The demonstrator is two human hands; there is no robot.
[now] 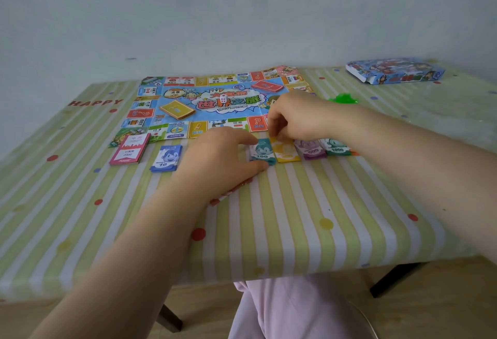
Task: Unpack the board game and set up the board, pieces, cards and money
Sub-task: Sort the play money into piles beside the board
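Observation:
The paper game board [215,102] lies unfolded at the table's far middle, with a yellow card deck [177,109], a red card deck [267,86] and a white die [223,98] on it. Along its near edge sits a row of stacks: pink property cards [129,150], blue 10 notes [166,158], teal 100 notes [261,153], yellow notes [285,151], purple 500 notes [312,150], green 1000 notes [336,147]. My left hand [217,161] rests flat over red-and-white notes [228,193], fingertips touching the 100 stack. My right hand [293,118] pinches the yellow stack's far end.
The game box [395,71] lies at the table's far right corner. A green plastic piece [344,98] sits just right of the board. The striped tablecloth [295,217] covers the table; its front edge is near my lap. A wall stands behind.

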